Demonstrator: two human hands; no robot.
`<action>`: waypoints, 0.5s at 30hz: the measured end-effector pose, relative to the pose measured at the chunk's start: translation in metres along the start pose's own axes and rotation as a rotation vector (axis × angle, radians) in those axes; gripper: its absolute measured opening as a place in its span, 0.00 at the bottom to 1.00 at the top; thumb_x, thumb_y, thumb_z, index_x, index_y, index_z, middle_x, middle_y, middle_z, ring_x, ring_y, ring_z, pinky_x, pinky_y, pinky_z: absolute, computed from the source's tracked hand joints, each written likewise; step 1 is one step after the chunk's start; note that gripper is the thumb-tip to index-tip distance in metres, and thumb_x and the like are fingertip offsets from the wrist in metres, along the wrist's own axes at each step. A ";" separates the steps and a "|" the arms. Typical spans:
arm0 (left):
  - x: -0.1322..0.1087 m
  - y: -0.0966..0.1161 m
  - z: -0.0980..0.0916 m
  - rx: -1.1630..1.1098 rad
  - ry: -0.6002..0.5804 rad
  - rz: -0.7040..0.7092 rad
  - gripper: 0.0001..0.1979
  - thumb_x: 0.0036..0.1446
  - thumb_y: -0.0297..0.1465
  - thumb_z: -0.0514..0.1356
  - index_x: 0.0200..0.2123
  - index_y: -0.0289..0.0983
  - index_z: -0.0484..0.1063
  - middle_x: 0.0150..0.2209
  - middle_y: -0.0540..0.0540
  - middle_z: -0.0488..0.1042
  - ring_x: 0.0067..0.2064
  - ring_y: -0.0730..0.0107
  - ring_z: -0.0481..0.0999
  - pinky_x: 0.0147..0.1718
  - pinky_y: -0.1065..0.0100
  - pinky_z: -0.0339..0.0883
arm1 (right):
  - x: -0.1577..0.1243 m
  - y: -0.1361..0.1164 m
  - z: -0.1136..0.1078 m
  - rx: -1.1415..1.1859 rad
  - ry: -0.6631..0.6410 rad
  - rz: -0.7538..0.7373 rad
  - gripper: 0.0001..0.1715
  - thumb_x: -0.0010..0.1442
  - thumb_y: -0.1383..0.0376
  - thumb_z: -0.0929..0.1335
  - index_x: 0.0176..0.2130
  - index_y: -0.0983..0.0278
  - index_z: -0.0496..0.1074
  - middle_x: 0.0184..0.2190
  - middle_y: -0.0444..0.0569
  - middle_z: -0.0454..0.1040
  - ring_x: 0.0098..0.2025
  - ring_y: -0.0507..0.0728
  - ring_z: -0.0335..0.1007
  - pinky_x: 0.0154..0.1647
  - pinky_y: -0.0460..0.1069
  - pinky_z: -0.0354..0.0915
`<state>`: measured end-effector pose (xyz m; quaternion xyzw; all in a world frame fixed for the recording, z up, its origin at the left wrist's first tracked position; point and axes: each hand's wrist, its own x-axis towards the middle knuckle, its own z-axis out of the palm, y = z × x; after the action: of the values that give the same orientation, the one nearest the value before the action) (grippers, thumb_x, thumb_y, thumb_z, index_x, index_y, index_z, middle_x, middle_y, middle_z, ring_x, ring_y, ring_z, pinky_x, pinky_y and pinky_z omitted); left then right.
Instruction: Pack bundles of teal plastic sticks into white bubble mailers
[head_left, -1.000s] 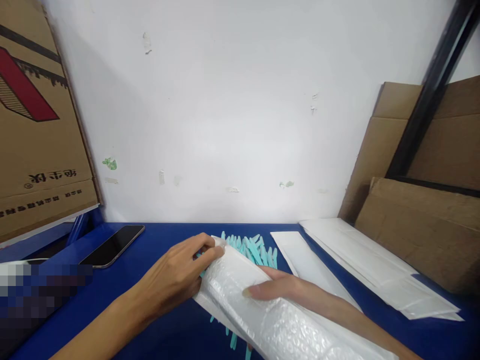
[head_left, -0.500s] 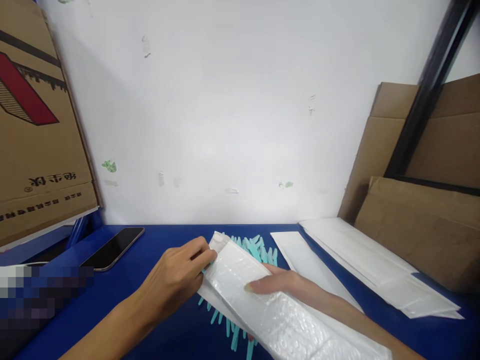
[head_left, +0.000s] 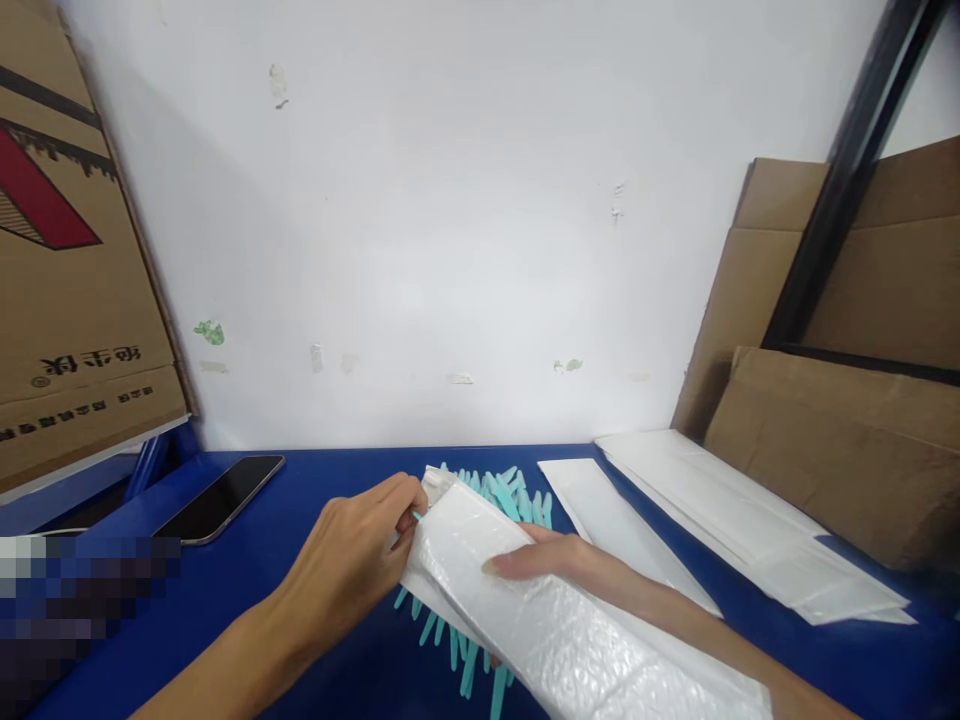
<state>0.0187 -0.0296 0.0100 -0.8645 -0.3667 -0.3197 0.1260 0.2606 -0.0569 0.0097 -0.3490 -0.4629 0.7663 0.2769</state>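
My right hand (head_left: 532, 553) holds a long white bubble mailer (head_left: 570, 640) from its right side, thumb on top and the other fingers underneath, mostly hidden. At the mailer's far left corner, by a folded flap, my left hand (head_left: 375, 525) is closed in a pinch. A bit of teal shows at its fingertips; I cannot tell if it is held or lies behind. Beneath and beyond the mailer lies a spread of several slim teal plastic sticks (head_left: 504, 490), partly covered by it.
Right of the sticks lies a flat white mailer (head_left: 622, 530), and farther right a stack of white mailers (head_left: 742, 510). A phone (head_left: 221, 498) rests on the blue table (head_left: 315, 465) at left. Cardboard boxes (head_left: 82, 200) and cardboard sheets (head_left: 832, 440) flank the white wall (head_left: 450, 200).
The view has shifted slightly. My left fingers have curled a little at the mailer's corner, and a bit of teal now shows there. My right hand keeps its hold.
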 end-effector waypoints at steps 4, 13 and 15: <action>0.001 -0.003 0.000 -0.105 -0.006 -0.024 0.20 0.51 0.18 0.49 0.42 0.42 0.71 0.34 0.52 0.72 0.26 0.75 0.70 0.25 0.75 0.58 | -0.002 -0.002 0.004 0.058 -0.036 0.004 0.28 0.49 0.60 0.76 0.49 0.66 0.74 0.35 0.50 0.78 0.35 0.58 0.76 0.40 0.51 0.70; -0.002 -0.013 0.007 -0.036 0.162 0.084 0.11 0.66 0.24 0.53 0.38 0.40 0.75 0.37 0.50 0.73 0.28 0.77 0.72 0.26 0.75 0.60 | -0.001 -0.001 0.007 0.165 -0.002 -0.059 0.35 0.49 0.61 0.75 0.55 0.68 0.69 0.36 0.52 0.77 0.32 0.58 0.76 0.35 0.51 0.71; -0.002 -0.013 0.009 -0.014 0.174 0.127 0.12 0.67 0.24 0.52 0.42 0.40 0.75 0.38 0.49 0.72 0.27 0.79 0.70 0.24 0.76 0.58 | -0.002 -0.003 0.008 0.127 0.022 -0.063 0.36 0.50 0.59 0.75 0.55 0.67 0.68 0.36 0.52 0.77 0.32 0.57 0.76 0.35 0.50 0.70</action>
<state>0.0125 -0.0174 0.0016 -0.8557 -0.2969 -0.3877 0.1715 0.2557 -0.0616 0.0153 -0.3244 -0.4210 0.7812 0.3275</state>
